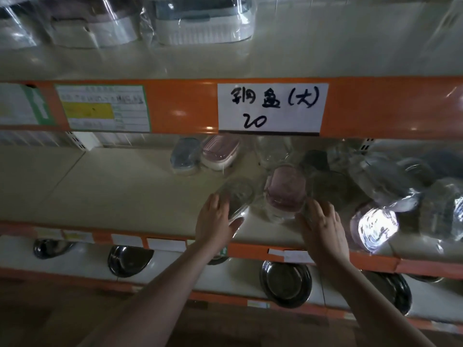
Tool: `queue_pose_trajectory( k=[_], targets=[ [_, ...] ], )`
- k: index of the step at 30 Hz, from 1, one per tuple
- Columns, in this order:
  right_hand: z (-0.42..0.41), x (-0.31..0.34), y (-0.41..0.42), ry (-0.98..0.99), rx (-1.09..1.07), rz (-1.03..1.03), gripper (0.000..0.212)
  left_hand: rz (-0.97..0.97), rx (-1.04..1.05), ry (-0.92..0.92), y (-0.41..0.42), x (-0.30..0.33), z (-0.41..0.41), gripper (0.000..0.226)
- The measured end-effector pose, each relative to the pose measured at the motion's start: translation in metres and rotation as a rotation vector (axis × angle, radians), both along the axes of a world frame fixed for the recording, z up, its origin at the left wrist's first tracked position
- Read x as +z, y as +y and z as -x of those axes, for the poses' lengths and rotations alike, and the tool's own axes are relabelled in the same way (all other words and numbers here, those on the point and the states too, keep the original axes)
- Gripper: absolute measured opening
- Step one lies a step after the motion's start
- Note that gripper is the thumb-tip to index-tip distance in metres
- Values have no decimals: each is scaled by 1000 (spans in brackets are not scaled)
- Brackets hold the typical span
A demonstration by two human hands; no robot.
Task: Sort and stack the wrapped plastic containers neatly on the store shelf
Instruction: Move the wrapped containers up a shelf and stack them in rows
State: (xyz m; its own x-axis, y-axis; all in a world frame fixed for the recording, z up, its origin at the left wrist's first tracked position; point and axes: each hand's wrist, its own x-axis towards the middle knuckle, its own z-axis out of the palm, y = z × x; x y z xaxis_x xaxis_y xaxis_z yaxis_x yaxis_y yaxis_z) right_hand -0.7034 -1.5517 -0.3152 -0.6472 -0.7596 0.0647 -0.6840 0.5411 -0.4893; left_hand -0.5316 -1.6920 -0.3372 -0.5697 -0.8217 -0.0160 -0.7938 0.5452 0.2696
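Middle shelf point(120, 189), cream board with an orange front lip, and its whole left stretch lies bare, plenty of open room there. Further back sit two wrapped containers side by side and touching: a blue-lidded container point(185, 156), then a pink-lidded container point(220, 152), both tipped on edge in shiny clear film.

Nearer the front lip, the left hand point(213, 221) grips a clear wrapped container point(236, 196), fingers over its left side and thumb under its near edge; it is tilted, glossy, with a darkish lid. Just beside it stands a pink wrapped container point(285, 194), white base, rosy translucent lid, film crinkled around it. The right hand point(323, 225) lies spread on a dark wrapped container point(328, 189), fingers straight and relaxed on the film, not curled round it.

To the right things get crowded: a glaring pink-rimmed container point(374, 229) near the lip, then a jumbled heap of wrapped containers point(411, 181), too blurred to count.

Above, an orange beam carries a handwritten label point(273, 107). On the top shelf three wrapped boxes show. Below, four dark metal plates point(285, 284) show clearly, lined along the bottom shelf.
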Motion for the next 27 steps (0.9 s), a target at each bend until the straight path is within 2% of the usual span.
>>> queue_pose_trajectory(
  k=[6,10,12,16,20,24,27],
  targets=[
    [4,-5,-26,-12,17,35,58,214,2,-62,-8,-7,-4,53],
    [-2,-8,-36,-45,-14,27,71,242,10,-134,-9,-8,-15,43],
    [-6,-8,-38,-64,-41,51,75,233,39,-116,-8,-7,-23,43],
    [-10,-9,-35,-67,-24,31,75,134,156,-77,-3,-1,-35,54],
    [-14,-11,-27,-52,67,14,66,-4,304,-13,-5,3,-37,90],
    [-10,-8,-23,-83,125,-8,65,-66,314,-7,-10,4,-33,95],
    [-9,6,-31,-137,83,-6,59,-53,288,18,-18,2,-27,93]
  ],
)
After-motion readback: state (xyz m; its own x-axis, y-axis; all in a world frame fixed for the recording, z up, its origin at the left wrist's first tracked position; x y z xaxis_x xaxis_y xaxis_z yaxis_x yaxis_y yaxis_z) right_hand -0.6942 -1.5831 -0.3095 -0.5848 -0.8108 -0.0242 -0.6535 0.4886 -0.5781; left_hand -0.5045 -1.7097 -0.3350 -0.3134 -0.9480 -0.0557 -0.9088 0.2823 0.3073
